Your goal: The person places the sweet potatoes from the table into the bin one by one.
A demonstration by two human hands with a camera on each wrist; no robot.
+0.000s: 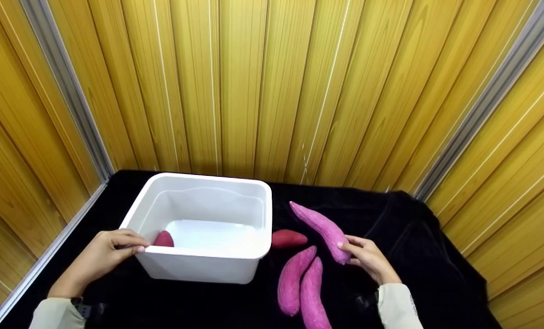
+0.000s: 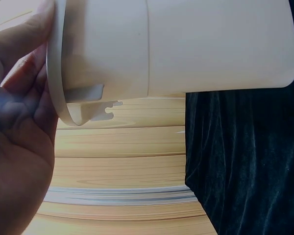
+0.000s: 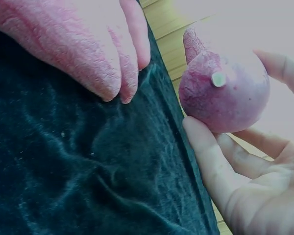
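My left hand pinches the near left corner of a white plastic bin by its rim, thumb on top. The left wrist view shows that hand at the rim, fingers underneath. One red sweet potato lies inside, by the near left corner. To the right of the bin, my right hand grips a long pink-purple sweet potato near its thick end, the thin tip pointing away and left. Seen end-on in the right wrist view, the held sweet potato has a pale stub.
Two long pink sweet potatoes, a left one and a right one, lie side by side on the black cloth. A shorter red sweet potato lies against the bin's right side. Yellow wood-patterned walls stand behind and at both sides.
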